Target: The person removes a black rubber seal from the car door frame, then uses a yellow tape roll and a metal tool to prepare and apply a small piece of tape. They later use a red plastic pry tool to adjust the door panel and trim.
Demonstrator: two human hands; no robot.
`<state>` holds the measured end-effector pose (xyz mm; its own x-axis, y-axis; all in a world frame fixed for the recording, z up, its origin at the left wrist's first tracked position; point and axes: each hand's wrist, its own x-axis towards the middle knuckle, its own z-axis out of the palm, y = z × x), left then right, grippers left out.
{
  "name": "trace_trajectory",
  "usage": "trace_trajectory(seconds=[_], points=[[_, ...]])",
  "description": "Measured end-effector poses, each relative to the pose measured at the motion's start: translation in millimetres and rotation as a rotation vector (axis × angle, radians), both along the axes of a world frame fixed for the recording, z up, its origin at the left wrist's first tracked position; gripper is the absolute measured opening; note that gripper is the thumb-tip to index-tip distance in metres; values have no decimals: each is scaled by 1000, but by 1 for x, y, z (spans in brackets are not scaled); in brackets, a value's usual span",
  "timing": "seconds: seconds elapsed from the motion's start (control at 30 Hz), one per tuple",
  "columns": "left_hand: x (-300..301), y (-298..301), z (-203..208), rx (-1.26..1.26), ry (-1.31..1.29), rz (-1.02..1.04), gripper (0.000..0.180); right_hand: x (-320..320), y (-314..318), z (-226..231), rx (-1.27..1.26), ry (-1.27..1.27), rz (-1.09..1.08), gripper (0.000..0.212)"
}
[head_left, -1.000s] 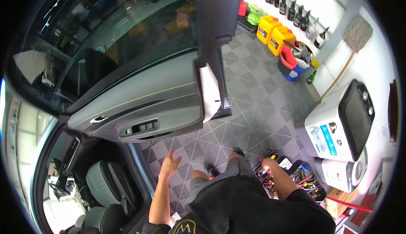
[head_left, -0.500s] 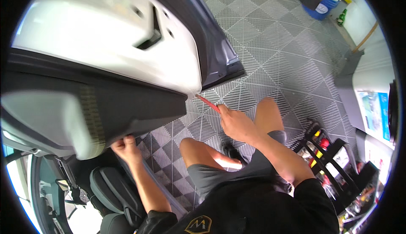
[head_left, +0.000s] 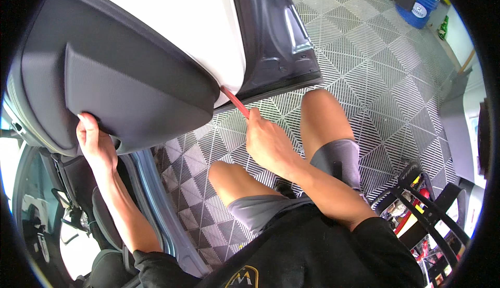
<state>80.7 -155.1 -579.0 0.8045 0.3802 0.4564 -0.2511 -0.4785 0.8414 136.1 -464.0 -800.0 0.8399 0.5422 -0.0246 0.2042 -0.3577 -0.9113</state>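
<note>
A dark grey car door panel (head_left: 125,85) leans away from the door on the left, with a white sheet (head_left: 182,20) showing behind it. My left hand (head_left: 98,143) grips the panel's lower edge, thumb on its face and the other fingers mostly hidden. In my right hand (head_left: 268,143) is a red pry tool (head_left: 236,102). Its flat tip reaches the gap between the panel's near corner and the white sheet. The painted metal door shell (head_left: 271,43) extends past the sheet on the right.
Patterned grey tiles (head_left: 359,53) cover the floor. At lower right stands a black open tool carrier (head_left: 422,204) holding coloured items. A blue bucket (head_left: 418,11) and a green bottle (head_left: 443,28) sit at far right. The car's sill (head_left: 159,199) runs below my left arm.
More of the panel's face now shows, and less of the white sheet. My left thumb has come onto the panel's face. The pry tool's tip now meets the panel's corner.
</note>
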Motion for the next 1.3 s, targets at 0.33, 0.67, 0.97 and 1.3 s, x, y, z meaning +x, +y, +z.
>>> trace_trajectory(seconds=[0.33,0.67,0.97,1.3], points=[[19,-25,5,66,117,84,69,2,3,-5,48,-83,-42,22],[23,-30,-7,-28,-39,103,66,18,-12,0,28,-116,19,25],[23,-29,-10,-3,15,109,70,39,-3,-32,59,-117,18,23],[17,-28,-2,53,117,66,75,74,53,89,715,-458,-204,20]])
